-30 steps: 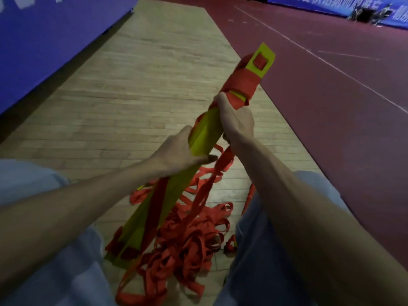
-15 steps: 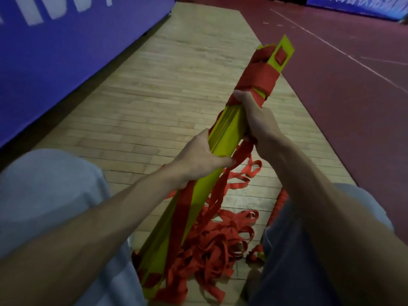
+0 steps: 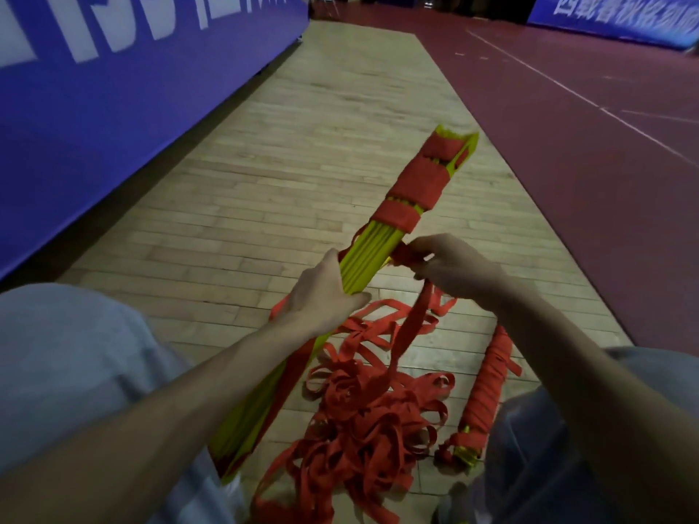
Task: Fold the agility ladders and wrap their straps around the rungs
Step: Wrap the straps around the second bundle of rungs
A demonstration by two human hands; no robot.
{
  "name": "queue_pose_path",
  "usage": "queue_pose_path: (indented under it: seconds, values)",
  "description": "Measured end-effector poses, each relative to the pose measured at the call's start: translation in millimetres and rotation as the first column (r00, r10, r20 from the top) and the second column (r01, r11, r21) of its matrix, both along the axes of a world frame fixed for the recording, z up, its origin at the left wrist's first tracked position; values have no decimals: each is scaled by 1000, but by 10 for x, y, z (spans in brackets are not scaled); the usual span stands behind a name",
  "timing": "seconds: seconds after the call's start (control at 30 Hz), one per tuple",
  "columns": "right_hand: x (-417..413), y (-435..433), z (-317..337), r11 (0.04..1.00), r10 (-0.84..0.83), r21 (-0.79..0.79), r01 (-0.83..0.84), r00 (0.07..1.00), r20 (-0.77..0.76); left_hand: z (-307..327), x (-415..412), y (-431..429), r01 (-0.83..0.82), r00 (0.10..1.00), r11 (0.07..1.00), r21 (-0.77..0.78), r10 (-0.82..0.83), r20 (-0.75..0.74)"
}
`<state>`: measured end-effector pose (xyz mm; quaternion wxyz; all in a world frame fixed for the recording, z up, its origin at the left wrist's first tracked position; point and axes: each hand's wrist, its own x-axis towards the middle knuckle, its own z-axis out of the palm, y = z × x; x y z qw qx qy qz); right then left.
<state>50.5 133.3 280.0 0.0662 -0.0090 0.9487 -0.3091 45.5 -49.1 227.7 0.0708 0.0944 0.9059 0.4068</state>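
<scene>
Far left: blue banner [image 3: 113, 107], smooth, with large white lettering cut off by the frame. Pale plank floor [image 3: 302, 153], narrow matte boards running away from the viewer. Light grey trouser legs [image 3: 75, 353] at both lower corners.

Left hand [image 3: 325, 293]: fingers curled round the rung bundle [image 3: 372, 251] near its middle. The bundle is a stack of flat, rigid yellow-green slats, tilted up and away to the right, with its lower end by the left knee. Its upper part is banded with flat red strap [image 3: 420, 179] in several overlapping turns.

Right hand [image 3: 450, 266], just beside the bundle's right edge, pinches that strap. Hands near, not touching. The strap drops into the strap pile [image 3: 370, 414], a tangle of loose loops on the boards.

Right of the pile: wrapped ladder [image 3: 488, 376], bound in red with a yellow end showing, lying on the floor. Far right: maroon court surface [image 3: 586, 164], smooth, crossed by a white line.
</scene>
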Motion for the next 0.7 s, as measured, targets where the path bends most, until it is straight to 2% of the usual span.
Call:
queue_pose_path:
  seconds: [0.03, 0.07, 0.13, 0.27, 0.33, 0.47, 0.57, 0.7]
  values:
    - [4, 17, -11, 995, -6, 99, 7, 1000, -10, -13, 5, 2, 6, 1000, 1000, -24, -6, 12]
    - [10, 47, -12, 992, -26, 122, 26, 1000, -2, -23, 15, 19, 13, 999, 999, -32, -11, 36]
    - [35, 89, -6, 994, -85, 66, 82, 996, 41, -57, 33, 46, 24, 995, 999, -45, -19, 93]
    - [92, 117, -12, 942, -178, -256, 215, 971, 160, -140, 36, 80, 37, 993, 995, -94, -26, 119]
    - [109, 83, -17, 906, -191, -346, 245, 964, 183, -158, 24, 103, 50, 994, 992, -115, -38, 100]
    - [141, -33, -64, 931, -211, -282, 232, 972, 103, -173, 63, 181, 70, 997, 975, -209, -59, 59]
    - [141, -48, -87, 908, -259, -317, 275, 961, 91, -185, 114, 231, 117, 993, 955, -273, -110, 38]
    - [174, -31, -22, 900, -227, -353, 255, 967, 120, -171, 132, 246, 109, 993, 971, -211, -114, -10]
